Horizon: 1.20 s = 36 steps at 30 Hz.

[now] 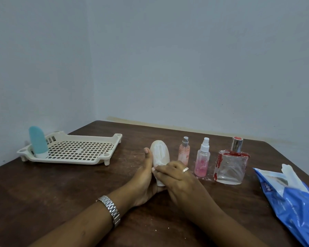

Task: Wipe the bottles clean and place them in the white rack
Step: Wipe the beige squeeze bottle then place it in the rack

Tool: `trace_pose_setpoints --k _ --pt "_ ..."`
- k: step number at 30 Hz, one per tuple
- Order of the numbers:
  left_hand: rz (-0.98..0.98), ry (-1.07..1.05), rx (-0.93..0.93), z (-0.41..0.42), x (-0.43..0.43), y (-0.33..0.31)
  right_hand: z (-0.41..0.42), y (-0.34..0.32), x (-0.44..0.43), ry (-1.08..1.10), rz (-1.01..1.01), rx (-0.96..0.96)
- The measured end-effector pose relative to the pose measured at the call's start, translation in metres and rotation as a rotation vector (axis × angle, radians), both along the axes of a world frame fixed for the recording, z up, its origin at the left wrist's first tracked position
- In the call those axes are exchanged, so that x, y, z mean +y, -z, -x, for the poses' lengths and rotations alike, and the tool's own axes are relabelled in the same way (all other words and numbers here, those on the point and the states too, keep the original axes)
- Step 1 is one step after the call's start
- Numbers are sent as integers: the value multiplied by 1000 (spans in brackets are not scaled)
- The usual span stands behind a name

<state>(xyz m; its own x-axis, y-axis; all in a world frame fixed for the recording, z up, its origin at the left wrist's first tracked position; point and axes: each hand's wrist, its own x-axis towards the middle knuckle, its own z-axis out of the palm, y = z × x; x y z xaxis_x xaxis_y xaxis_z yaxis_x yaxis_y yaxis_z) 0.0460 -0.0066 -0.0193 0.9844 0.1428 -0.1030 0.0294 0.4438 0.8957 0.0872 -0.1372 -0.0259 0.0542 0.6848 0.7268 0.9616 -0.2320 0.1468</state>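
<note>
My left hand (144, 177) holds a white oval bottle (160, 154) upright at the table's middle, thumb up along its left side. My right hand (173, 177) presses a white wipe (158, 165) against the bottle's lower front, its fingers curled on the wipe. A blue oval bottle (37, 141) stands in the near left corner of the white rack (89, 155). To the right of my hands stand a slim pink spray bottle (184, 152), a clear spray bottle with pink liquid (202, 159) and a square glass perfume bottle with red smears (231, 164).
A blue pack of wipes (292, 200) lies at the table's right edge with one wipe sticking out. The brown wooden table (61, 189) sits in a corner, with walls behind and to the left. White crumbs dot the surface near the bottles.
</note>
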Motion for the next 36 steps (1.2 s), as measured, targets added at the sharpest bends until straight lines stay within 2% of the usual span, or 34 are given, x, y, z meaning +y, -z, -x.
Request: trace_pose_setpoints --k 2,6,13,19,23,26,31,36 --pt "1 30 -3 1 0 -1 0 -1 -1 -6 34 -16" --pt "-12 137 -13 3 0 -3 -7 -6 -7 -7 158 -170" --pt "-236 163 -51 0 -5 1 -11 -14 -9 50 160 -221" --pt "-261 165 -75 -5 -5 5 -12 -20 -9 66 68 -53" --pt "-175 122 -33 -2 -3 1 -6 -11 -6 -8 127 19" --pt "-141 105 -10 -4 -2 0 -7 -11 -9 -43 123 47" --pt "-135 65 -3 -9 0 4 -14 -10 -7 39 -53 114" --pt "-153 -20 39 -7 1 2 -3 -5 -4 -57 0 105"
